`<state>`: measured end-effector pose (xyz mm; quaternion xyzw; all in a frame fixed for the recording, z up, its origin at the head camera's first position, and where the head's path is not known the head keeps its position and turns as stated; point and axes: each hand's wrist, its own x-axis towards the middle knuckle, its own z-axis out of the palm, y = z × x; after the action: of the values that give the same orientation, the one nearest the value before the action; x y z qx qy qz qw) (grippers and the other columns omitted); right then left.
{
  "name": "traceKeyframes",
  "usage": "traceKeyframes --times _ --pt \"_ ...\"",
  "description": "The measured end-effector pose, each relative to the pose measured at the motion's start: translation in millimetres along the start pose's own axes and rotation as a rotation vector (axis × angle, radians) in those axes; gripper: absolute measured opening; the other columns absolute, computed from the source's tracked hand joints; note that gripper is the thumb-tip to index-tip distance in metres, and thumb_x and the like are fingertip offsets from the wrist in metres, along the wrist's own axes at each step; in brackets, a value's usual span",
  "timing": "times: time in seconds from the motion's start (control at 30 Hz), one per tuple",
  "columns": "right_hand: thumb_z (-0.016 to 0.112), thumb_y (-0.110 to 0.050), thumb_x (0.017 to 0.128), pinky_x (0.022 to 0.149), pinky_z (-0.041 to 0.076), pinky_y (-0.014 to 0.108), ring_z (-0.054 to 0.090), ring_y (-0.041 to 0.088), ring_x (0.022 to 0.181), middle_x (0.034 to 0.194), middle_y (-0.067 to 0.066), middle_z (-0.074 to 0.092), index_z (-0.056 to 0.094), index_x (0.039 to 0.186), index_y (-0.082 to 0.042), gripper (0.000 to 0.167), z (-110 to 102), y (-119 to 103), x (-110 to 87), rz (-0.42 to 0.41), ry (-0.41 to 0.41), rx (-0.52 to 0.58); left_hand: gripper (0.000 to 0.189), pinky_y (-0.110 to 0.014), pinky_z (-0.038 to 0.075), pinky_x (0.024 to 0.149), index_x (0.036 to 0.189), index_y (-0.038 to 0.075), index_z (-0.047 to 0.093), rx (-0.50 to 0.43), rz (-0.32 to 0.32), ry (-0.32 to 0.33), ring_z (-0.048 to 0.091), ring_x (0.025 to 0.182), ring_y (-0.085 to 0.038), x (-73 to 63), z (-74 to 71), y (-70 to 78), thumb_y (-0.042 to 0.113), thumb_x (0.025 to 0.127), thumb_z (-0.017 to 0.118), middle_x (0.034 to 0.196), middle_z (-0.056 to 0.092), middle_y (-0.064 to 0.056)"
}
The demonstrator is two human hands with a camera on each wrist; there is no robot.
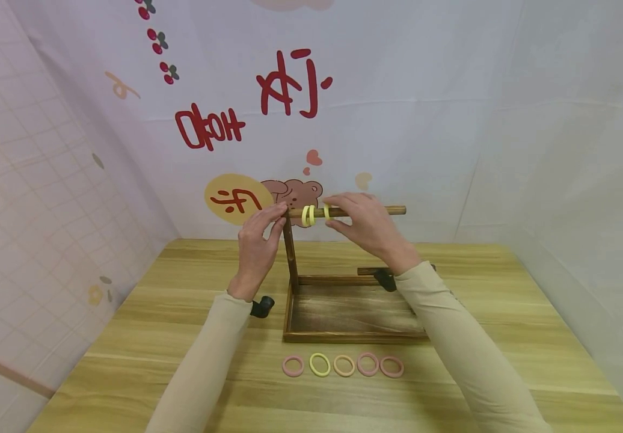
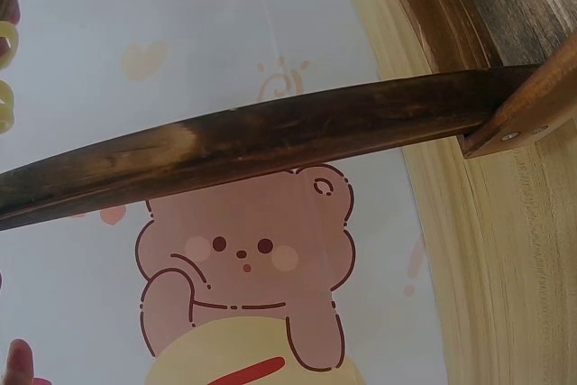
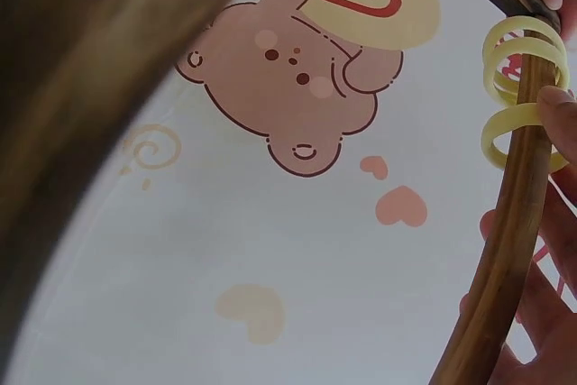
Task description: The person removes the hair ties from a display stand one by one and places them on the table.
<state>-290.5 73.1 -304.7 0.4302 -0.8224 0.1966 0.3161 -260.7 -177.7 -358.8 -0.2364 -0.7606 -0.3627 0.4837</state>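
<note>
A wooden stand has an upright post (image 1: 290, 255) and a horizontal top rod (image 1: 396, 210). My left hand (image 1: 256, 243) holds the corner where post and rod meet, thumb and fingertips closed on it. With thumb and fingers my right hand (image 1: 368, 225) pinches a yellow ring (image 1: 327, 211) that encircles the rod. Two more yellow rings (image 1: 305, 215) hang side by side on the rod, between the hands. In the right wrist view the pinched ring (image 3: 492, 142) is a little apart from those two. The left wrist view shows mostly the dark post (image 2: 270, 128).
Below is the stand's tray-like base (image 1: 355, 337); a lower, shorter rod (image 1: 367, 271) is partly behind the right forearm. In front, several rings lie in a row, among them a pink ring (image 1: 293, 375), a yellow ring (image 1: 312, 362) and an orange ring (image 1: 344, 375). A printed cloth (image 1: 398, 132) hangs behind.
</note>
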Motion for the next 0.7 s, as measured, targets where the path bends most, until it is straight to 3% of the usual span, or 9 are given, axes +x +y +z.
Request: traceKeyframes --times 0.33,0.7 --pt "0.083 -0.021 0.091 0.105 0.046 0.055 0.066 0.03 0.12 0.129 0.008 0.072 0.069 0.133 -0.008 0.046 -5.0 3.9 -5.1 0.06 -0.036 0.025 0.025 -0.051 0.052 0.101 0.119 0.0 0.075 0.006 -0.007 -0.005 0.071 0.11 -0.031 0.1 0.4 0.5 0.003 0.095 0.074 0.123 0.074 -0.012" --pt "0.084 -0.02 0.09 0.103 0.048 0.054 0.067 0.029 0.117 0.127 0.009 0.073 0.07 0.131 -0.007 0.046 -9.3 6.9 -10.0 0.051 -0.017 0.034 0.024 -0.049 0.052 0.102 0.119 0.0 0.075 0.011 -0.02 -0.011 0.071 0.112 -0.031 -0.1 -0.6 0.9 0.005 0.095 0.074 0.123 0.074 -0.012"
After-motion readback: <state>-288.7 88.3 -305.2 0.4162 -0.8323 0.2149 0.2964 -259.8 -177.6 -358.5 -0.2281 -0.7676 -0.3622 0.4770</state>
